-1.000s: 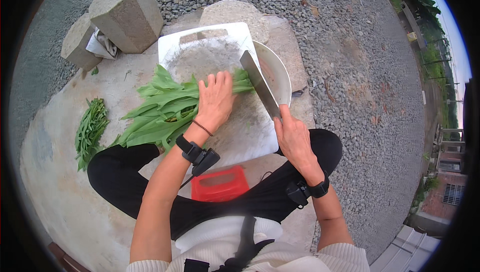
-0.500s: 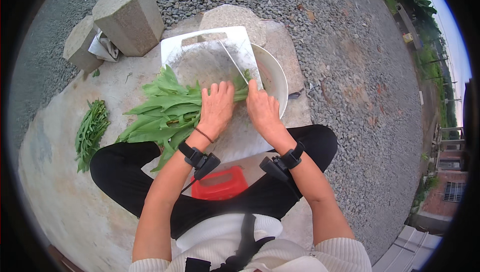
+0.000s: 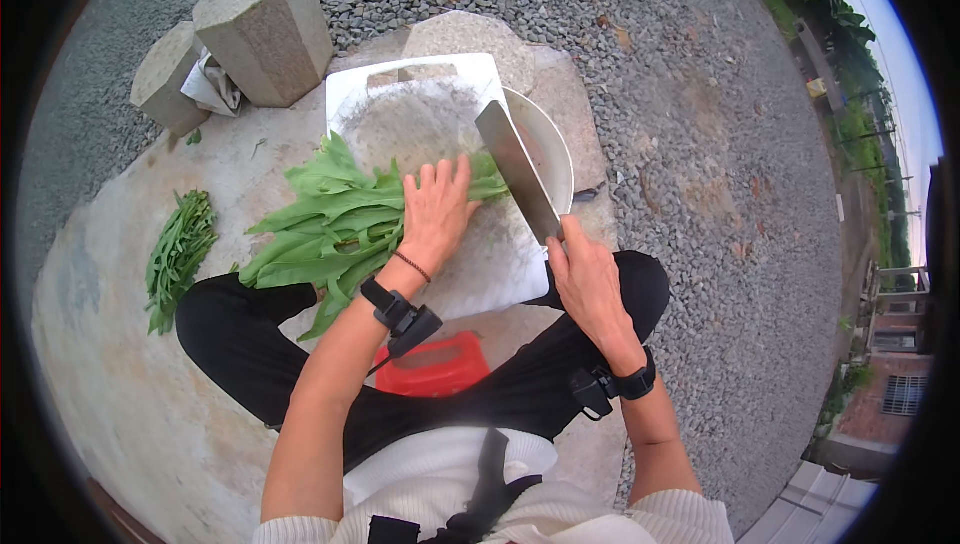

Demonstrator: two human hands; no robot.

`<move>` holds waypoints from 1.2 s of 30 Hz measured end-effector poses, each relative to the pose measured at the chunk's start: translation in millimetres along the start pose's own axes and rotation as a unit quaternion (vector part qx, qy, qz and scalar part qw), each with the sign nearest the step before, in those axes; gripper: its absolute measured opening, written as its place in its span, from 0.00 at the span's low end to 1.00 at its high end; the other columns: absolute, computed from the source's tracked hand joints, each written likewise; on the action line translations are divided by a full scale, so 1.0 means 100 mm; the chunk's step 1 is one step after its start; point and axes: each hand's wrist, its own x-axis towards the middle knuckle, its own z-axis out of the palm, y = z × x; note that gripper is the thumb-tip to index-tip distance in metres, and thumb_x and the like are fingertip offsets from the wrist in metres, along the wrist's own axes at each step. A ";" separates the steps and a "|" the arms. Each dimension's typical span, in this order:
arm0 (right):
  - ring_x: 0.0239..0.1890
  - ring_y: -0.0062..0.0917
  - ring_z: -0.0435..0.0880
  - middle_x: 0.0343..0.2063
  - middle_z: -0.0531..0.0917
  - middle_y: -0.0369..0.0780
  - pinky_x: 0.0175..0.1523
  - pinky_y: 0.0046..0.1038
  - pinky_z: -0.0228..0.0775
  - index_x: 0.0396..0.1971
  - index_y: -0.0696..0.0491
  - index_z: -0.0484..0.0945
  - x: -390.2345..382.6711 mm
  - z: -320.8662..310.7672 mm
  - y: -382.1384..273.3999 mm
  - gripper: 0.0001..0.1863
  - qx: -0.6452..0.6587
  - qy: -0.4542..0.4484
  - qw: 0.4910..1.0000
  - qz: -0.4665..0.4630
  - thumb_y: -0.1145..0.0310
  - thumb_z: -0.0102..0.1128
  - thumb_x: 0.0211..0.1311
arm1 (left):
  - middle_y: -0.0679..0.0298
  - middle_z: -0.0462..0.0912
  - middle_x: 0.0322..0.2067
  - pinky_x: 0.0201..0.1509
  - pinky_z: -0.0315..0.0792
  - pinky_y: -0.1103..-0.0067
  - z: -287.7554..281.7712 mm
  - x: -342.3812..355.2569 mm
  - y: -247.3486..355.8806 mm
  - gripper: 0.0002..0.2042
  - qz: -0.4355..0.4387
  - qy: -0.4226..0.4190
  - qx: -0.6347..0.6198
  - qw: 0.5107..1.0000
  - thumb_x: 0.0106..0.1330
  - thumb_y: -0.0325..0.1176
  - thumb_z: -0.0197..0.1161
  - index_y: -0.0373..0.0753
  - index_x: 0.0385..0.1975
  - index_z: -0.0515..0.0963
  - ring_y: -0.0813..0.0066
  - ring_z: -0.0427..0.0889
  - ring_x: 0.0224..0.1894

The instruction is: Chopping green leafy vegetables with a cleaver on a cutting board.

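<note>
My left hand (image 3: 435, 216) presses its curled fingers round a bunch of broad green leaves (image 3: 330, 224) lying across a white, scuffed cutting board (image 3: 410, 114). My right hand (image 3: 590, 279) is closed on the handle of a wide cleaver (image 3: 515, 169), whose blade is angled along the board's right side, just beyond the cut end of the stems. A white bowl (image 3: 558, 139) shows from behind the board's right edge. A smaller bundle of greens (image 3: 178, 256) lies apart on the concrete to the left of my knee.
Two stone blocks (image 3: 262, 39) with pale crumpled material (image 3: 210, 86) between them stand at the back left. A red plastic object (image 3: 428, 372) lies between my black-clad legs. The concrete slab (image 3: 115, 364) is bordered by gravel (image 3: 720, 244); a brick building is at far right.
My right hand swung up and left with the cleaver onto the stems half a second ago and is now back down to the right. My left hand stays on the leaves.
</note>
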 end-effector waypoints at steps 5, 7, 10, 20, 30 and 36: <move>0.26 0.52 0.78 0.22 0.78 0.52 0.29 0.49 0.68 0.37 0.56 0.62 -0.10 0.07 0.00 0.09 -0.066 -0.070 0.995 0.024 0.69 0.50 0.64 | 0.63 0.68 0.37 0.43 0.60 0.70 0.00 -0.01 0.04 0.28 -0.001 -0.002 0.004 1.000 0.55 0.44 0.65 0.41 0.55 0.67 0.66 0.67 0.41; 0.26 0.53 0.79 0.22 0.79 0.51 0.29 0.50 0.69 0.38 0.56 0.61 -0.07 0.10 -0.05 0.09 -0.083 -0.091 0.992 0.042 0.69 0.50 0.64 | 0.63 0.68 0.37 0.42 0.59 0.70 0.01 -0.03 0.04 0.28 0.000 -0.003 0.006 1.000 0.55 0.44 0.65 0.41 0.55 0.67 0.67 0.67 0.41; 0.26 0.52 0.79 0.23 0.79 0.52 0.30 0.50 0.70 0.38 0.55 0.62 0.04 0.15 -0.09 0.09 -0.097 -0.111 0.988 0.042 0.69 0.49 0.64 | 0.63 0.68 0.36 0.43 0.59 0.71 0.01 -0.03 0.04 0.28 0.001 0.000 0.001 1.000 0.55 0.44 0.65 0.41 0.54 0.68 0.67 0.67 0.40; 0.30 0.54 0.80 0.24 0.80 0.56 0.35 0.51 0.70 0.38 0.55 0.62 0.63 0.68 -0.10 0.09 -0.086 -0.018 0.996 0.003 0.68 0.48 0.64 | 0.64 0.69 0.36 0.43 0.60 0.70 0.04 -0.05 0.01 0.26 0.017 0.034 -0.007 0.999 0.54 0.42 0.65 0.42 0.52 0.70 0.67 0.68 0.41; 0.30 0.58 0.75 0.22 0.78 0.57 0.33 0.52 0.63 0.36 0.57 0.65 0.37 0.23 0.24 0.09 0.015 0.025 0.998 0.052 0.67 0.48 0.65 | 0.64 0.68 0.36 0.43 0.60 0.71 0.03 -0.09 0.04 0.27 0.021 0.029 -0.002 0.999 0.53 0.42 0.66 0.41 0.53 0.69 0.67 0.68 0.41; 0.28 0.55 0.76 0.21 0.76 0.56 0.31 0.49 0.63 0.35 0.58 0.64 0.02 0.00 0.04 0.08 0.031 -0.014 0.999 0.000 0.69 0.49 0.64 | 0.64 0.68 0.35 0.43 0.60 0.71 0.06 -0.06 0.00 0.27 0.013 0.023 0.012 1.000 0.52 0.43 0.67 0.41 0.52 0.69 0.67 0.68 0.41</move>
